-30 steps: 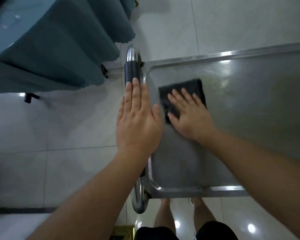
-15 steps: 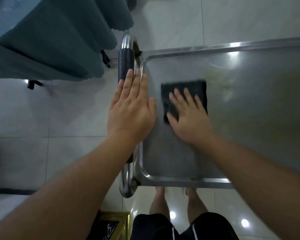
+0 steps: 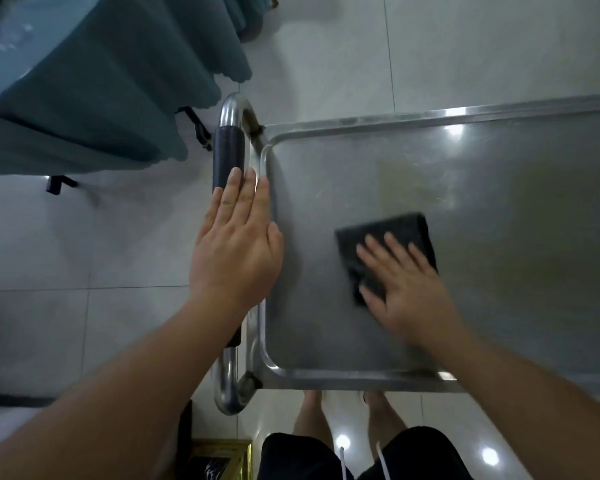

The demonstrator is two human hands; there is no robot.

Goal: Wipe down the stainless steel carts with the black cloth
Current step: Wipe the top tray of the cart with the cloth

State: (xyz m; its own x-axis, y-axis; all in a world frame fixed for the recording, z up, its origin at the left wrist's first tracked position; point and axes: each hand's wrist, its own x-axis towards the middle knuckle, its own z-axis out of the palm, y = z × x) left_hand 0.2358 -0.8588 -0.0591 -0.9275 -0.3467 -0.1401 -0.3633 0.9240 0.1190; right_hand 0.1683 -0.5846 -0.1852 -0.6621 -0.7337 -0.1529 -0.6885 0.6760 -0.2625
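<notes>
Pressing the black cloth [image 3: 388, 244] flat onto the stainless steel cart [image 3: 465, 202] top, right hand [image 3: 406, 289] has fingers spread, palm down, no pinch. Cloth lies in the near-left part of the tray. Left hand [image 3: 238, 247] rests flat, fingers together, over the cart handle [image 3: 227, 154] and left rim.

Light is dim and cool, with small bright ceiling-lamp glints on the steel cart top [image 3: 454, 129] and the glossy floor tiles [image 3: 489, 455]. The right hand [image 3: 406, 289] and black cloth [image 3: 395, 233] smear with motion blur. Straight edges bow toward the corners from the wide lens.
</notes>
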